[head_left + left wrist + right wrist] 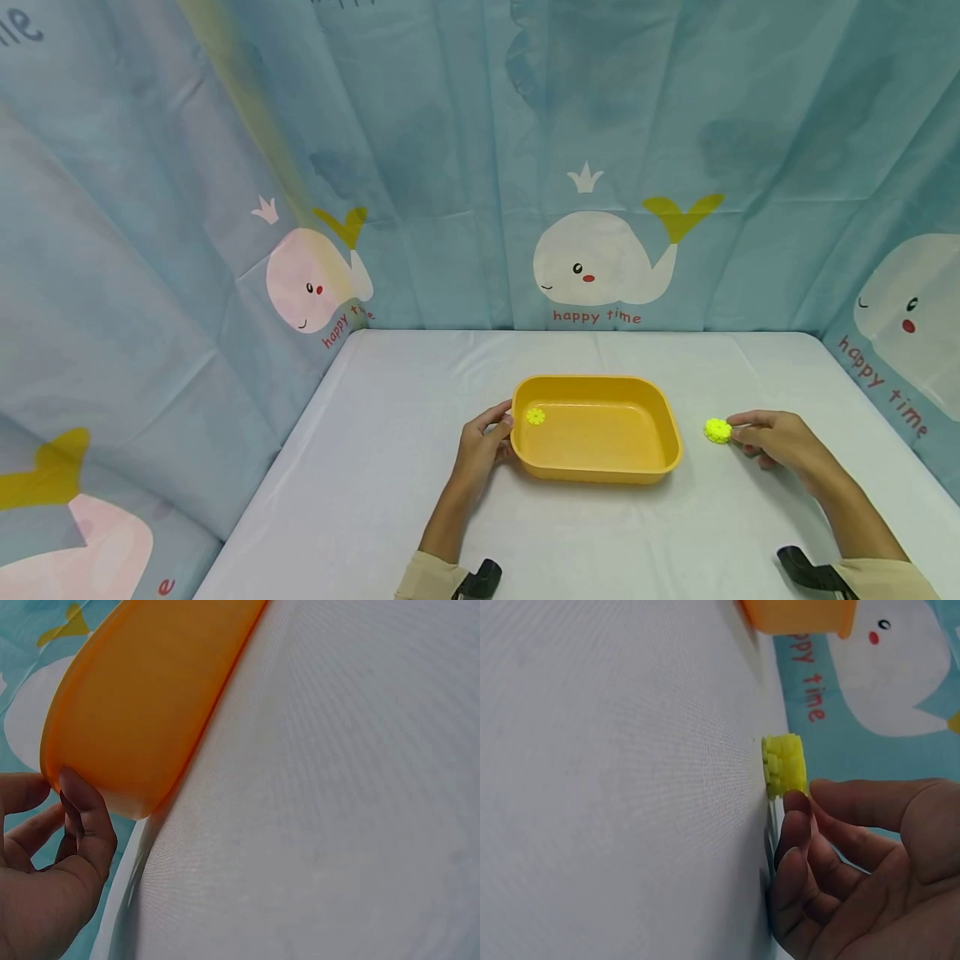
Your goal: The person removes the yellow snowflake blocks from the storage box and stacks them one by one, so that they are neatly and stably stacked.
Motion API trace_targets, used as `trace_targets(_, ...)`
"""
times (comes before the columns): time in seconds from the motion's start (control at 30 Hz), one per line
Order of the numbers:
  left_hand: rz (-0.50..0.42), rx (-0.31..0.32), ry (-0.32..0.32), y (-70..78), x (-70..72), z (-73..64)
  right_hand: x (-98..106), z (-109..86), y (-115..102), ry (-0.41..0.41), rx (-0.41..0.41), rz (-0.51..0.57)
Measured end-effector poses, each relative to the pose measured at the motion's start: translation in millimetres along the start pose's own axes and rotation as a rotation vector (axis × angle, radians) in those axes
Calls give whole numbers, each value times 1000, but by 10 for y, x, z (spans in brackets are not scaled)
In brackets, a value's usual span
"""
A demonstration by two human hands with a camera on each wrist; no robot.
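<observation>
A shallow orange-yellow plastic basin (600,433) stands on the white table, its long side facing me. My left hand (476,446) pinches its left rim between thumb and fingers; the left wrist view shows the fingertips at the corner of the basin (142,705). Inside, near the left wall, lies a small yellow flower-shaped piece (536,416). To the right of the basin, my right hand (780,442) pinches the edge of a bright yellow scalloped stack of flower-shaped pieces (784,766) with its fingertips. The stack sits low, close over the tabletop.
A white cloth covers the table (375,433). Blue curtains (450,167) printed with whales rise behind it and along both sides. A gap of white cloth separates the basin from the stack.
</observation>
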State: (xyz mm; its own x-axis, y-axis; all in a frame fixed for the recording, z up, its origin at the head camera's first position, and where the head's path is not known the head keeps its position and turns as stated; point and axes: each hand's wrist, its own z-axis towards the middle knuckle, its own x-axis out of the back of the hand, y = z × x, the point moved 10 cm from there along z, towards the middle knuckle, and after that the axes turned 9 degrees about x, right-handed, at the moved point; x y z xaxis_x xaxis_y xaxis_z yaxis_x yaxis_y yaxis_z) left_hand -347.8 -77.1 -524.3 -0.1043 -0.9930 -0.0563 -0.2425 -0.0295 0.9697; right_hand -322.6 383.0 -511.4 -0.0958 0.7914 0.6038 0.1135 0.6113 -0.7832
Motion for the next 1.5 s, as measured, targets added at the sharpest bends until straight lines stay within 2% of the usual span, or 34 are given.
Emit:
trace_targets(0.3,8,1,6,4,-3,-9,18,-12,7,14,-11,8)
trace_targets(0.43,7,0,6,2,-2,-7,40,-32,-64,32,8,4)
trace_targets(0.7,4,0,7,1,10,9,76,-58,-342,90,75,-44)
trace_targets(1.0,13,-7,2,2,0,3,13,-137,-705,164,199,-52)
trace_targets(1.5,11,-8,8,6,1,2,-312,-123,-1206,152,331,47)
